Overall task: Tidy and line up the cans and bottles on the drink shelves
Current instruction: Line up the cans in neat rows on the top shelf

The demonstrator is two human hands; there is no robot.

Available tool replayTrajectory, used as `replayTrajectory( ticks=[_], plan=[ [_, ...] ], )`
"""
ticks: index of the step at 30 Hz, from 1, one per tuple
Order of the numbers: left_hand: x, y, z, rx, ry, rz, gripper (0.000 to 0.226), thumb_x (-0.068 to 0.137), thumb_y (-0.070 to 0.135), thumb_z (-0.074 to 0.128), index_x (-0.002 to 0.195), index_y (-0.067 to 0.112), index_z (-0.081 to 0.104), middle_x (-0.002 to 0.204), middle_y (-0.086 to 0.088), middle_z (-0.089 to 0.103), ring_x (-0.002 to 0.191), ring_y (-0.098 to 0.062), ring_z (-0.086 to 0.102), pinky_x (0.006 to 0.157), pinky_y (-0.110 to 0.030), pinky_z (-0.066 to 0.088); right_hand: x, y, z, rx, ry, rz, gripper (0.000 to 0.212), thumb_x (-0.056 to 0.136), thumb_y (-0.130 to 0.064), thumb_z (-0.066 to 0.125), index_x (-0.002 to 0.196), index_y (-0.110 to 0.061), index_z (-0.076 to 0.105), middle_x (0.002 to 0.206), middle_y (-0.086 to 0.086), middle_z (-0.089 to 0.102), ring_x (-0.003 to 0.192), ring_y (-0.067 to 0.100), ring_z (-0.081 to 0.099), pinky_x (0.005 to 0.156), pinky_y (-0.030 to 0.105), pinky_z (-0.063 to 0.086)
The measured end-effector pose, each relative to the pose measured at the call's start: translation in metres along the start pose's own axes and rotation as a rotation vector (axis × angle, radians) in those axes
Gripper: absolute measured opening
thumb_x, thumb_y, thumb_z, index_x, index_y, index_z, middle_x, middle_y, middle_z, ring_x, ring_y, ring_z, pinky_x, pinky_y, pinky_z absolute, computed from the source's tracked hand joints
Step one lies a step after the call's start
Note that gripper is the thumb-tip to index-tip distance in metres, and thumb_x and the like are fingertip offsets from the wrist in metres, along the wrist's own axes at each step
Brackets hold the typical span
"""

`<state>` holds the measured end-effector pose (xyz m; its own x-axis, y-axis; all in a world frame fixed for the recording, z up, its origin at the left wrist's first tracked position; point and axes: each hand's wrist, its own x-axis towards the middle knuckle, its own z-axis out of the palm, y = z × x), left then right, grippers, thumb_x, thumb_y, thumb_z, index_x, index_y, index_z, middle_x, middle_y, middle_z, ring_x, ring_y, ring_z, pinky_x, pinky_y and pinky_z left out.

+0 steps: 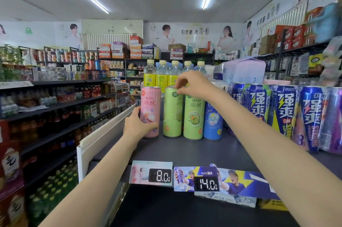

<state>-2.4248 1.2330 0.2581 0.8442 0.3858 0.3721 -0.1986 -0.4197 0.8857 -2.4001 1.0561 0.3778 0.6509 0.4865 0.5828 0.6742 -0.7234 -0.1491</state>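
A: Colours, quick. Landmark is the pink can (150, 111).

B: Pale pink, red lettering, lychee picture. Just right of it, two light-green cans (172, 114), orange dots low down; the second one (193, 115) has a citrus drink picture.

A: Further right?

B: Blue can (213, 122), pale icy graphic. Beyond it, deep-blue cans (258, 102), big white characters, yellow lightning bolts, purple patches.

A: Behind the pink can?

B: Clear bottles (149, 73), cream caps, yellow labels.

A: Below it?

B: Dark grey shelf (185, 151); black price tags (160, 175), white digits.
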Motion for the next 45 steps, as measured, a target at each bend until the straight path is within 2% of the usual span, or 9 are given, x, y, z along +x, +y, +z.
replayTrajectory(
  ticks=[5, 7, 10, 13, 18, 27, 34, 38, 45],
  plan=[
    [-0.001, 0.0, -0.001, -0.043, -0.016, -0.008, 0.067, 0.048, 0.023, 0.074, 0.111, 0.026, 0.052, 0.107, -0.004, 0.065, 0.102, -0.023, 0.06, 0.091, -0.04, 0.05, 0.014, -0.027, 0.011, -0.032, -0.002, -0.018, 0.013, 0.083, -0.017, 0.07, 0.094, -0.01, 0.068, 0.078, -0.005, 0.059, 0.082, 0.012, 0.054, 0.09, 0.036, 0.046],
    [-0.002, -0.001, -0.002, -0.046, -0.031, 0.014, 0.061, 0.057, 0.016, 0.078, 0.113, 0.023, 0.054, 0.106, -0.004, 0.065, 0.1, -0.022, 0.06, 0.088, -0.035, 0.05, 0.012, -0.026, 0.013, -0.001, -0.001, -0.011, 0.014, 0.082, -0.019, 0.07, 0.095, -0.012, 0.068, 0.075, -0.007, 0.055, 0.08, 0.013, 0.053, 0.088, 0.038, 0.046],
    [-0.001, -0.003, -0.002, -0.035, -0.048, 0.046, 0.063, 0.066, 0.008, 0.076, 0.122, 0.022, 0.052, 0.105, -0.005, 0.065, 0.094, -0.02, 0.06, 0.079, -0.03, 0.048, 0.004, -0.012, 0.008, -0.022, -0.032, -0.023, 0.025, 0.079, -0.024, 0.073, 0.102, -0.017, 0.066, 0.089, -0.004, 0.055, 0.09, 0.013, 0.052, 0.091, 0.04, 0.044],
    [0.0, -0.003, 0.0, 0.004, -0.063, 0.076, 0.081, 0.053, 0.024, 0.075, 0.129, 0.028, 0.047, 0.108, -0.008, 0.063, 0.1, -0.024, 0.059, 0.086, -0.036, 0.051, -0.003, 0.0, 0.007, -0.103, -0.028, -0.017, 0.032, 0.078, -0.027, 0.074, 0.107, -0.018, 0.064, 0.11, 0.001, 0.062, 0.106, 0.017, 0.054, 0.097, 0.041, 0.041],
    [0.003, -0.004, 0.002, 0.126, -0.101, 0.136, 0.091, 0.058, 0.026, 0.082, 0.138, 0.026, 0.039, 0.113, -0.005, 0.061, 0.106, -0.024, 0.055, 0.091, -0.038, 0.047, -0.011, 0.006, 0.008, 0.086, 0.013, 0.044, 0.03, 0.074, -0.028, 0.077, 0.098, -0.018, 0.061, 0.104, 0.0, 0.062, 0.104, 0.02, 0.057, 0.095, 0.043, 0.045],
    [0.01, -0.009, 0.004, 0.216, -0.049, 0.208, 0.086, 0.063, 0.023, 0.083, 0.138, 0.022, 0.04, 0.11, -0.006, 0.063, 0.106, -0.026, 0.054, 0.088, -0.038, 0.046, -0.009, 0.001, 0.016, 0.001, 0.155, 0.026, 0.032, 0.069, -0.037, 0.079, 0.083, -0.023, 0.055, 0.091, -0.005, 0.055, 0.09, 0.015, 0.054, 0.093, 0.04, 0.041],
    [0.012, -0.011, 0.004, 0.233, -0.066, 0.21, 0.095, 0.059, 0.031, 0.084, 0.141, 0.026, 0.036, 0.108, -0.009, 0.062, 0.104, -0.028, 0.054, 0.09, -0.045, 0.048, -0.008, -0.005, 0.021, -0.116, 0.149, -0.004, 0.029, 0.076, -0.037, 0.073, 0.091, -0.023, 0.052, 0.096, -0.005, 0.044, 0.092, 0.014, 0.045, 0.101, 0.041, 0.031],
    [0.014, -0.012, 0.005, 0.262, -0.062, 0.217, 0.092, 0.063, 0.028, 0.083, 0.142, 0.025, 0.035, 0.112, -0.009, 0.06, 0.102, -0.025, 0.054, 0.088, -0.04, 0.047, -0.014, 0.008, 0.014, -0.082, 0.061, 0.002, 0.041, 0.074, -0.035, 0.076, 0.109, -0.024, 0.057, 0.123, -0.003, 0.052, 0.118, 0.02, 0.045, 0.11, 0.048, 0.024],
    [0.017, -0.013, 0.006, 0.261, -0.087, 0.176, 0.094, 0.066, 0.03, 0.082, 0.144, 0.023, 0.029, 0.118, -0.011, 0.057, 0.102, -0.025, 0.055, 0.088, -0.036, 0.045, -0.015, 0.013, 0.017, -0.025, 0.058, -0.016, 0.041, 0.075, -0.035, 0.076, 0.111, -0.024, 0.059, 0.114, -0.008, 0.062, 0.11, 0.012, 0.054, 0.105, 0.043, 0.03]
  ],
)
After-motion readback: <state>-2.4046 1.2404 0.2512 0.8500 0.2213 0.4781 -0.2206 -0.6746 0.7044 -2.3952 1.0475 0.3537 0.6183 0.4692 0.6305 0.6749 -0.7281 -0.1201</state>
